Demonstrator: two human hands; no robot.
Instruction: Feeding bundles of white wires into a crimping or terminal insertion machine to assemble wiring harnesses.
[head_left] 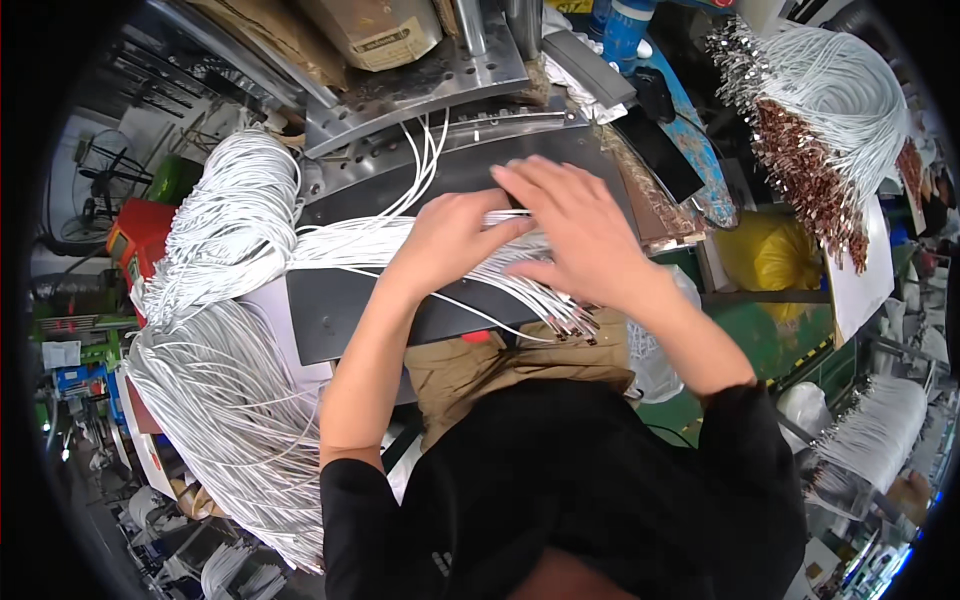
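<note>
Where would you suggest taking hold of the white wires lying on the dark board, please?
I'd probably grip the white wires just left of the left hand, coming down from above. There they lie close together in a band, open from above, while the ends below the right hand spread apart and might slip.

Bright, soft light; black corners; fisheye edges bowed; right fingers (pixel 547 183) slightly blurred

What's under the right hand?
White cables run beneath the right hand, their ends showing past it toward the body. A black panel lies under the cables. The stretch directly below the palm is covered.
</note>
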